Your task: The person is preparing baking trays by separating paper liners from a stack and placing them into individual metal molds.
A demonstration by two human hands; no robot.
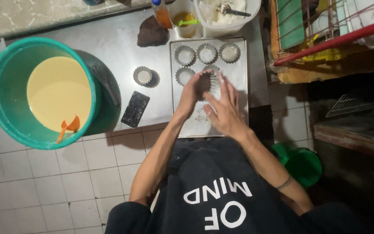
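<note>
I am seeing open room on the near part of the baking tray (239,117); fluted tins (207,53) are crowding its far end, while the phone (135,108) and green bucket (5,82) are blocking the left.

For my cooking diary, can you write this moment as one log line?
left hand: holds fluted mould | right hand: fingers on mould | baking tray: five moulds | green tub: yellow batter

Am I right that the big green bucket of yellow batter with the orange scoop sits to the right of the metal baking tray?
Not quite: the head view shows the green bucket of yellow batter, with the orange scoop, to the left of the metal baking tray, not the right.
</note>
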